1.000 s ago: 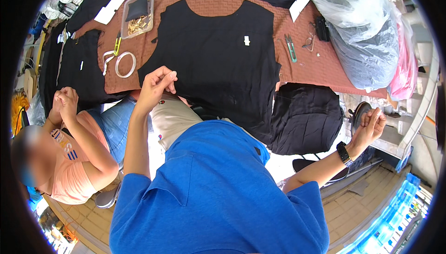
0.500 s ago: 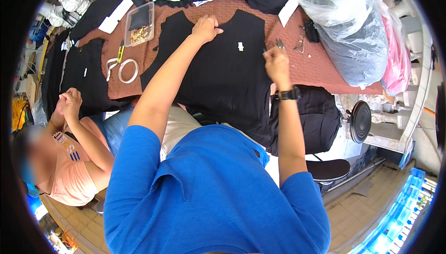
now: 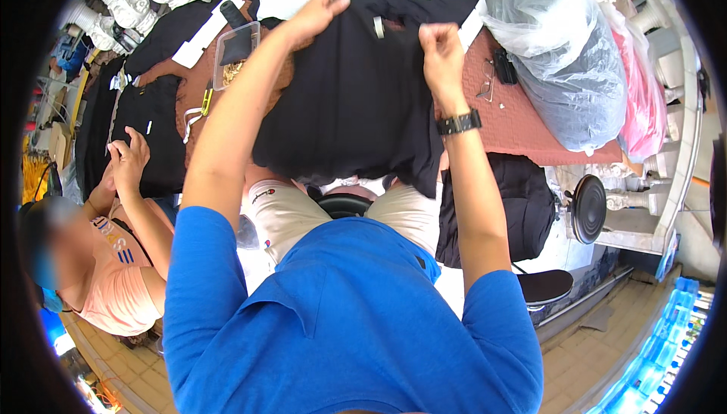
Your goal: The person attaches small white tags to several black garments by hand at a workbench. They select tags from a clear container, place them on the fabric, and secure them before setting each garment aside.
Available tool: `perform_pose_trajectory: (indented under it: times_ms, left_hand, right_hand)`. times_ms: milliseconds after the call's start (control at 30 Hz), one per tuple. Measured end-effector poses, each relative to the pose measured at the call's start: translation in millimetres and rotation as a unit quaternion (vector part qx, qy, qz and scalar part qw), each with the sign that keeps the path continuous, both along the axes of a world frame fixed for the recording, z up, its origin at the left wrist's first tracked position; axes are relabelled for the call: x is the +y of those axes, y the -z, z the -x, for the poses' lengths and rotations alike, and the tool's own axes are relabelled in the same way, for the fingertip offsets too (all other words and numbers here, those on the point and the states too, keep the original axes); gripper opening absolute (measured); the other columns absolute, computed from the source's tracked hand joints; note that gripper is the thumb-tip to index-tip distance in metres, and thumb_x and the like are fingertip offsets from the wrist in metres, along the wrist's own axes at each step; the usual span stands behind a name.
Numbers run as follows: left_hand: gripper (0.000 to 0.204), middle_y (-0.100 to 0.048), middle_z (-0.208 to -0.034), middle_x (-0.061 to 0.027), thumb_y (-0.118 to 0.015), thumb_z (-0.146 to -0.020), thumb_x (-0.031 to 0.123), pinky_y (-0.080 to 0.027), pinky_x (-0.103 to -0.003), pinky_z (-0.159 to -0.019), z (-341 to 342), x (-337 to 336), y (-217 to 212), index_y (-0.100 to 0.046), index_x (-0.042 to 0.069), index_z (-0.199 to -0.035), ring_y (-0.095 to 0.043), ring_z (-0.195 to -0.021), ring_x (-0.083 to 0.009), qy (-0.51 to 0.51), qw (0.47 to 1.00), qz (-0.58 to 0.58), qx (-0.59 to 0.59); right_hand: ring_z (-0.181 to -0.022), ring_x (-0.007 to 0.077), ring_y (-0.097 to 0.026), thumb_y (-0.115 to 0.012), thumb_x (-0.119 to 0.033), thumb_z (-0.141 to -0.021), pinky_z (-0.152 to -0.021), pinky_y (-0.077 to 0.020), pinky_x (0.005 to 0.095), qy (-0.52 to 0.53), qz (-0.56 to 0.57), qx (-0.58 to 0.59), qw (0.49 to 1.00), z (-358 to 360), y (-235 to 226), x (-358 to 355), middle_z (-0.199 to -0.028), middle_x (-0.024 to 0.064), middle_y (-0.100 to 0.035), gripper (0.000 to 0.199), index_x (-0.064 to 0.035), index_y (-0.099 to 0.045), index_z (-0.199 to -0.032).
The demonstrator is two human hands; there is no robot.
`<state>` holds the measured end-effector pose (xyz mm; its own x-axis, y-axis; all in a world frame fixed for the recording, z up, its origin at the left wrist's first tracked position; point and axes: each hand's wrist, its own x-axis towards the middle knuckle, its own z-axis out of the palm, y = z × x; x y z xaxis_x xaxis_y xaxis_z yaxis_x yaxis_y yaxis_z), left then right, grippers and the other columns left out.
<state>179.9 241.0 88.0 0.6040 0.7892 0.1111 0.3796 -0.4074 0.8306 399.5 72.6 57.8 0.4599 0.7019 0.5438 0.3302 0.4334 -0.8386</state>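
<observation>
A black garment [image 3: 341,104], perhaps a top, is raised off the table in front of me, its lower edge hanging over the near side above my lap. My left hand [image 3: 318,14] is closed on its upper left part. At the upper right corner my right hand [image 3: 441,47], wearing a black watch, is closed on the cloth; motion blurs its fingertips. Between both hands, near the garment's top edge, shows a small white label [image 3: 379,27]. Whether the right hand also holds a small tool cannot be made out.
A brown cloth [image 3: 522,122] covers the table. Left of the garment are a clear plastic box [image 3: 231,54] and a yellow cutter [image 3: 207,98]. Glasses [image 3: 487,81] and large plastic bags [image 3: 564,58] stand right. A co-worker [image 3: 121,263] sits left; a dark bundle [image 3: 500,210] hangs right.
The garment, flat on the table before, has been lifted and shifted away from me. My left hand has moved up and left, my right hand up. The co-worker's hands have shifted slightly.
</observation>
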Motion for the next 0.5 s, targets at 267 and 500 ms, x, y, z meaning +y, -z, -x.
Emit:
perform_pose_trajectory:
  times_ms: [267, 500]
  left_hand:
    - [0.029, -0.065, -0.121, -0.0094, -0.063, -0.101, 0.021, -0.051, -0.034, -0.095, 14, 12, -137, -0.060, 0.003, -0.123, -0.061, -0.118, -0.0198, -0.084, 0.951, -0.068, -0.291]
    - [0.041, -0.066, -0.116, -0.0087, -0.077, -0.085, 0.006, -0.057, -0.036, -0.090, 58, -75, -48, -0.060, 0.010, -0.122, -0.067, -0.108, -0.0203, 0.020, 0.916, 0.333, -0.223]
  right_hand:
    - [-0.085, 0.0090, -0.059, -0.073, -0.012, -0.095, -0.080, -0.0485, 0.0259, 0.003, -0.188, 0.005, 0.982, 12, -118, 37, -0.091, 0.0033, -0.067, 0.015, -0.0012, -0.063, -0.096]
    - [-0.083, 0.0188, -0.065, -0.070, -0.010, -0.094, -0.080, -0.0513, 0.0333, 0.032, 0.001, -0.052, 0.998, 19, -12, -2, -0.086, 0.0112, -0.069, 0.016, 0.0016, -0.060, -0.091]
